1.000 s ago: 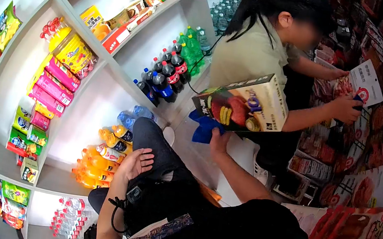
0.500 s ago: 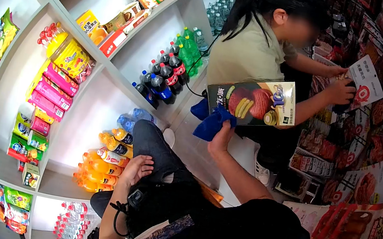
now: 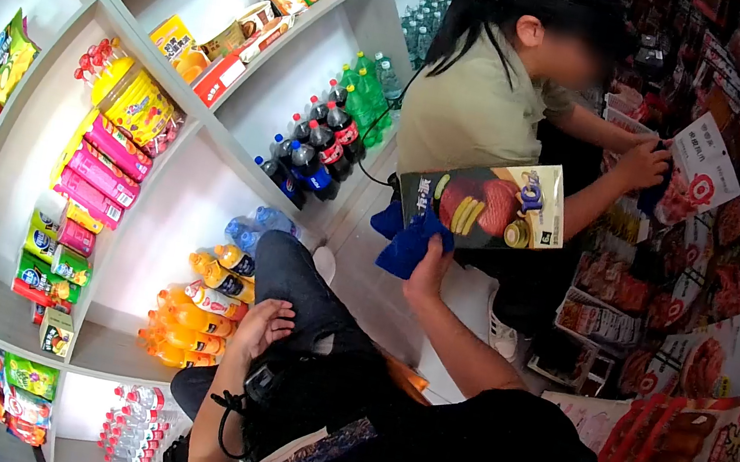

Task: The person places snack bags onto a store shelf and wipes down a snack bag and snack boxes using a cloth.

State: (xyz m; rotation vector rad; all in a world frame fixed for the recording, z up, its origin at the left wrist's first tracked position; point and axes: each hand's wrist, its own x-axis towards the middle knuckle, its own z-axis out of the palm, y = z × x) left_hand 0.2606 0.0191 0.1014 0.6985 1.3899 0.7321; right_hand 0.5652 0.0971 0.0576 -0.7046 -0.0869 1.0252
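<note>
My right hand [image 3: 429, 266] is closed round a crumpled blue cloth [image 3: 410, 244] at the near left corner of a boxed snack. This box [image 3: 486, 204] has pictures of round brown patties or cakes and green slices on its front, and hangs over the floor in front of me. Part of the cloth sticks out past the box's left edge. My left hand [image 3: 263, 329] rests by my thigh with nothing in it, its fingers loosely curled and apart. The orange drink bottles [image 3: 190, 320] stand on the shelf just left of that hand.
A shelf unit [image 3: 141, 46] on the left bears bottles, cans and snack packs. Ahead, another person [image 3: 479, 103] crouches, with hands at a white printed card [image 3: 706, 165]. Packaged meats [image 3: 698, 433] line the right side. A dark cable [image 3: 370, 170] runs near the cola bottles [image 3: 331, 141].
The other person's hands and the card have shifted slightly. My right hand still has the cloth and box, nearly in the same spot. My left hand has hardly moved.
</note>
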